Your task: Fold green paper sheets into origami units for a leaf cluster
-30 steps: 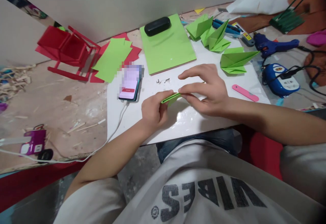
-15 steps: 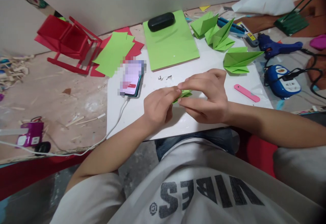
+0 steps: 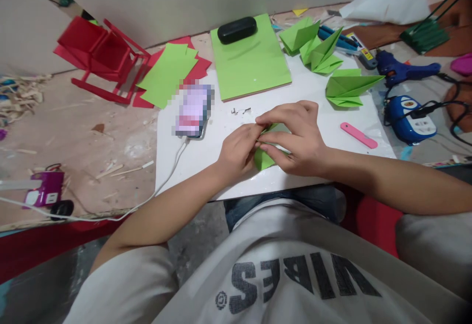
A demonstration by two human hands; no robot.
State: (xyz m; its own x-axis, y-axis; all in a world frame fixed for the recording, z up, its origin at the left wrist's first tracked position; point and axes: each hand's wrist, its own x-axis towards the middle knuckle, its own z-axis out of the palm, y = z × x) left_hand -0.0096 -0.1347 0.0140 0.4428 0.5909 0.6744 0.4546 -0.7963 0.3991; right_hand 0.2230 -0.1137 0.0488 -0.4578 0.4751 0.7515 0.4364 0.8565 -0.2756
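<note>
Over the white board [image 3: 206, 176], a folded piece of green paper [image 3: 264, 159] is between my two hands, partly hidden by the fingers. My left hand [image 3: 239, 149] is closed on its left side. From the right, my right hand [image 3: 295, 139] pinches the same paper, thumb and fingertips close to the left fingers. Several folded green paper shapes stand at the back right, one of them a pointed green piece [image 3: 350, 88]. A pink folding cutter [image 3: 358, 135] lies to the right of my right hand.
A phone [image 3: 193, 110] on a white cable lies at left. Behind are a green paper stack [image 3: 254, 63] with a black case [image 3: 237, 30], and loose green sheets [image 3: 169, 73]. A red paper chair [image 3: 103, 61] stands far left; a glue gun [image 3: 405, 70] and blue power socket [image 3: 413, 120] sit right.
More of the green paper now shows below my fingers, pointing toward me. My left hand has shifted slightly right, and my right hand has turned a little around the paper.
</note>
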